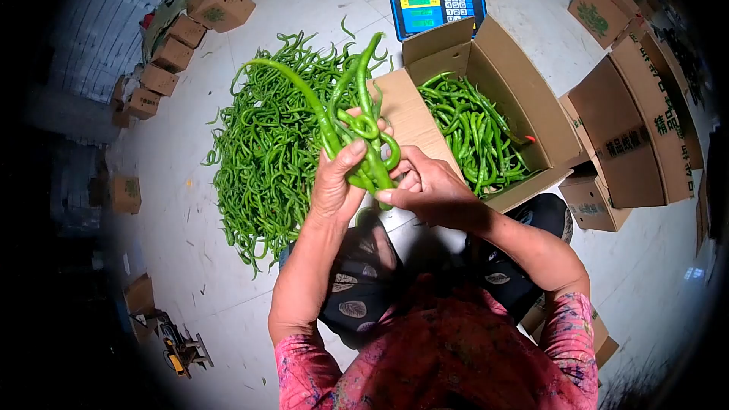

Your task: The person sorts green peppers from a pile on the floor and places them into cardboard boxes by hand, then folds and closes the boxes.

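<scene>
While the left hand point(336, 184) closes around a bunch of green peppers point(366, 128), the right hand point(434, 186) touches its near end.

Thumb and fingers of the left hand wrap about the stems and pods; the right is partly curled, its fingertips against the bunch, though I cannot tell whether they pinch it. The bunch is held up above the floor point(190, 273), between a loose pile of peppers point(266, 152) on the left and an open box point(520, 87) on the right. More peppers point(472, 133) lie inside that box, and a scale point(421, 11) with a lit display shows just behind it.
</scene>
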Available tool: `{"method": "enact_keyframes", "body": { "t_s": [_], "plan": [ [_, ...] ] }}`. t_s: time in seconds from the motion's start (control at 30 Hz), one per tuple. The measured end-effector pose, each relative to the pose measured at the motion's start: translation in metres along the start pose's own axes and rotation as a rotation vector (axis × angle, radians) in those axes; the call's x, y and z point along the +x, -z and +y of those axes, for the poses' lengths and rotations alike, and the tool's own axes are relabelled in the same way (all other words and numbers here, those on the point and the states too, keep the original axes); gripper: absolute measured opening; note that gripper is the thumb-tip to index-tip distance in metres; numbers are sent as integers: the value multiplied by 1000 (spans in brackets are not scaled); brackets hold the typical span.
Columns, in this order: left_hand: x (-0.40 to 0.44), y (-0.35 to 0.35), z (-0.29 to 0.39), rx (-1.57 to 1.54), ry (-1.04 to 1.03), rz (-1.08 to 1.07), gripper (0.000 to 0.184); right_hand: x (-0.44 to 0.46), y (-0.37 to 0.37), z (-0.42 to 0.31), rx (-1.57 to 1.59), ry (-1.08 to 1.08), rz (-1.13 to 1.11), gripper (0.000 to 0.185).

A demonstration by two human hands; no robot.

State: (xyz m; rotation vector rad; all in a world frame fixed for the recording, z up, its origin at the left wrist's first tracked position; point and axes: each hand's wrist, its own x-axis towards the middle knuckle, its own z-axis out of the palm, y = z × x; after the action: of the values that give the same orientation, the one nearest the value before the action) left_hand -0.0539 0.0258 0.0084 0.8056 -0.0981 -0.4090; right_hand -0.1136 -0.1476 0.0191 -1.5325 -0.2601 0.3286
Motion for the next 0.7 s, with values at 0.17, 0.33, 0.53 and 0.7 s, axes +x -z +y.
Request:
{"method": "enact_keyframes", "body": {
  "t_s": [0.17, 0.33, 0.53, 0.7],
  "plan": [
    [0, -2, 1, 4, 32, 39, 65, 2, -2, 11, -71, 17, 112, 66],
    [-3, -7, 2, -25, 88, 23, 55, 9, 13, 14, 339, -56, 69, 51],
    [-5, -10, 1, 171, 95, -22, 51, 11, 21, 8, 474, -75, 58, 37],
    [-2, -17, 0, 254, 158, -69, 51, 16, 29, 11, 294, -187, 170, 45]
  ]
}}
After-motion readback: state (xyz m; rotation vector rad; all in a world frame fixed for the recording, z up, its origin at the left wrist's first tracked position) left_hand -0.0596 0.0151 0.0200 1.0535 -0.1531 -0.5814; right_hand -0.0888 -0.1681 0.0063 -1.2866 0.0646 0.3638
